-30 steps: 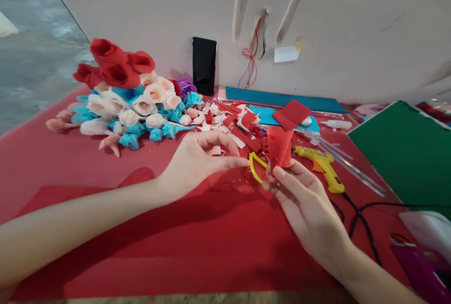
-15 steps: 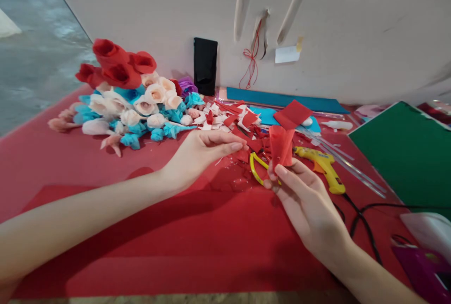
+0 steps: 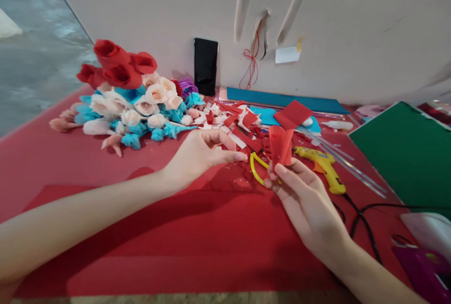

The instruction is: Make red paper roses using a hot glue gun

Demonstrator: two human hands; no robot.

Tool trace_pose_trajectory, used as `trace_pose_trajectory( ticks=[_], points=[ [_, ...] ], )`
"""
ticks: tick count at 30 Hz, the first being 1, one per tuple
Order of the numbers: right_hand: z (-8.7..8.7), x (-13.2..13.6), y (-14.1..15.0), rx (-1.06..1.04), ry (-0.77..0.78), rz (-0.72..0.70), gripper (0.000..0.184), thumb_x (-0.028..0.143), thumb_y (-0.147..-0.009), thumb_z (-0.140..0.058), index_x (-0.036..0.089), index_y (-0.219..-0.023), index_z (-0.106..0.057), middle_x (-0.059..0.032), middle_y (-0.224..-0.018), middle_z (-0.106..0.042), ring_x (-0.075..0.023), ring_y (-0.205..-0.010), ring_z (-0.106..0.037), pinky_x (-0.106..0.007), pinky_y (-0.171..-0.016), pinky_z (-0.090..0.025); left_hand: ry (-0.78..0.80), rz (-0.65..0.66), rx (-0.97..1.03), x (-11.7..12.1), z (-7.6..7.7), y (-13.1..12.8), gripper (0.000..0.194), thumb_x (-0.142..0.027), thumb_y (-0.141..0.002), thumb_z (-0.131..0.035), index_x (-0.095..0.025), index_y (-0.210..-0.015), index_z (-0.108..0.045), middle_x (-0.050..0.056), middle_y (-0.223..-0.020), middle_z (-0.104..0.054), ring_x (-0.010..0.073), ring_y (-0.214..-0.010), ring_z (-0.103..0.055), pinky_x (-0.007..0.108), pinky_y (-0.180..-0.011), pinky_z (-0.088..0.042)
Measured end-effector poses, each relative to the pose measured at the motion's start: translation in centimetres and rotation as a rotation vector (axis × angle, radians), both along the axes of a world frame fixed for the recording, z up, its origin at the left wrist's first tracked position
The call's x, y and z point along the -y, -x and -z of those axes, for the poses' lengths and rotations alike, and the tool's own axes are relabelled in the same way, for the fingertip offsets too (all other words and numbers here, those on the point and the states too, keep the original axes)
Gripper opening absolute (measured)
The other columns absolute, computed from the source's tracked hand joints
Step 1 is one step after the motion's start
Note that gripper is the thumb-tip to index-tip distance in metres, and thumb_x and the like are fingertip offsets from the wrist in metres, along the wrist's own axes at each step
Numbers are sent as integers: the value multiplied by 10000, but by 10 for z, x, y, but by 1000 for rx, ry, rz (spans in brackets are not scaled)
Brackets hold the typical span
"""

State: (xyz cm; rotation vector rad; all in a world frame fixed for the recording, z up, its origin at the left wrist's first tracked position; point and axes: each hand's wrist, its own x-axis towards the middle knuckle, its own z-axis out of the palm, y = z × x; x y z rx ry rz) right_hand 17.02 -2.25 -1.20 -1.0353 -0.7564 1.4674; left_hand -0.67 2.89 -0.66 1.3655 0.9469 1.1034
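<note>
My right hand [image 3: 303, 200] pinches the base of a rolled red paper cone [image 3: 281, 146] and holds it upright above the red table cover [image 3: 176, 247]. My left hand [image 3: 200, 153] hovers just left of it over a heap of red and white paper scraps [image 3: 234, 128]. Its fingers are loosely curled with thumb and forefinger stretched toward the scraps, and nothing shows between them. Yellow-handled scissors [image 3: 256, 168] lie between the two hands.
A pile of red, white, pink and blue paper roses [image 3: 130, 102] fills the back left. A yellow glue gun [image 3: 322, 167] with a black cord and clear glue sticks [image 3: 347, 160] lie right. A green sheet [image 3: 408, 149], a blue sheet and a black phone [image 3: 205, 66] stand behind.
My left hand has shifted slightly among the scraps, its fingers opening and curling again. My right hand keeps the red cone almost still.
</note>
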Motion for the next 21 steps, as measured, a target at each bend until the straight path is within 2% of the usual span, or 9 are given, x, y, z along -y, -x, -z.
trace_pose_trajectory(
  ticks=[7,13,17,21],
  points=[
    [1,0,-1,-11,4,-10,82,218,-696,-700,212,-707,-619,43,-686,-589,-68,-599,-538,-192,-624,-454,8,-16,-1,-1,4,0,65,-216,-638,-728,-173,-666,-688,-1,-704,-692,97,-643,-615,200,-631,-501],
    [1,0,0,1,13,1,88,223,-685,-708,215,-696,-621,42,-684,-584,-73,-599,-530,-200,-612,-447,35,-35,28,-2,8,1,96,-243,-665,-713,-192,-746,-711,18,-782,-721,142,-753,-657,252,-722,-519],
    [2,0,-1,4,-1,-1,84,226,-685,-708,220,-701,-626,43,-686,-587,-73,-592,-526,-204,-607,-449,54,29,63,-2,8,1,199,-258,-757,-629,-192,-938,-677,55,-938,-710,177,-922,-642,310,-866,-483],
    [2,-1,-2,-2,-8,-7,67,218,-697,-697,223,-708,-631,43,-691,-590,-74,-601,-531,-203,-612,-449,85,43,74,-3,8,2,301,-255,-770,-618,-186,-1063,-614,70,-963,-704,189,-967,-629,319,-895,-467]
  ],
)
